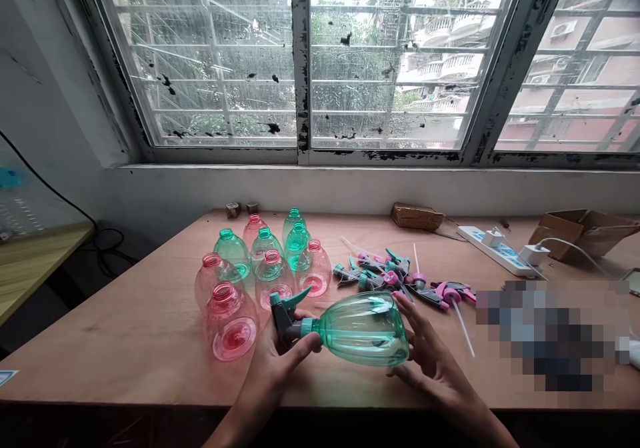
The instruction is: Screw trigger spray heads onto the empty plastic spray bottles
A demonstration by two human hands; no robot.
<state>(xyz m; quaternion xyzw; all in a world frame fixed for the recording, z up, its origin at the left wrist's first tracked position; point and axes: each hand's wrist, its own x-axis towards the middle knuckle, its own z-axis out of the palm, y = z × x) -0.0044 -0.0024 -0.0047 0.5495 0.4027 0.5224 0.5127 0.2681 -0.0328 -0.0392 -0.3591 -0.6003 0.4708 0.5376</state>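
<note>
A clear green spray bottle [365,331] lies sideways in the air above the table's front part, its base to the right. Its grey and teal trigger head [286,318] sits on the neck, and a tube shows inside. My left hand [280,358] is closed around the neck and trigger head, thumb along the collar. Around the base curve the fingers of my right hand [430,351], the thumb low beneath it. Behind my left hand stand several open-necked bottles, among them a pink bottle [231,321] and a green bottle [233,251].
Loose trigger heads [390,275] with tubes lie in a heap behind the held bottle. Farther right are a white power strip [500,251] with plugs, an open cardboard box [570,235] and a blurred patch. A brown packet [417,215] lies near the windowed wall.
</note>
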